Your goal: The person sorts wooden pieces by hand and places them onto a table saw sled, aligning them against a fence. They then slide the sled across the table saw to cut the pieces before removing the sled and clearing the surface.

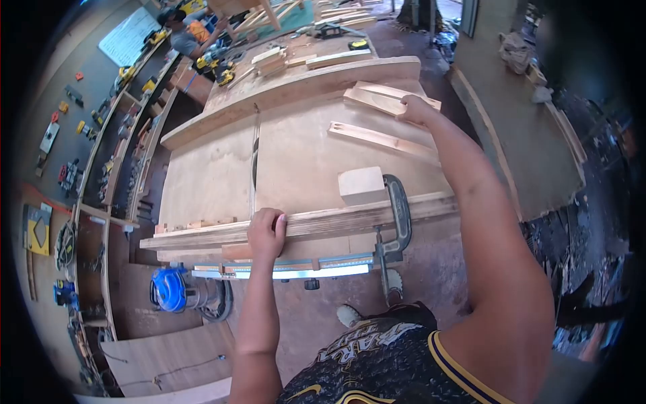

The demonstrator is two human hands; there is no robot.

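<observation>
My left hand (266, 233) is closed over the near wooden rail (323, 221) of a plywood sled (208, 161). A saw blade (255, 165) shows in the slot ahead of that hand. At the far right of the sled, my right hand (418, 110) grips a wooden strip (377, 99), one of two lying side by side; its fingertips are partly hidden. Nearer to me lies another wooden strip (383, 140), notched at its left end. A C-clamp (402, 214) is fixed on the near rail, touching or close beside a pale wooden block (362, 184).
The sled's tall far rail (296, 91) runs across the back. Beyond it, a bench holds stacked wood (269, 60) and a yellow drill (222, 71). A co-worker (185, 37) is at the upper left. A blue shop vacuum (168, 289) stands on the floor at left, near tool shelves (111, 175).
</observation>
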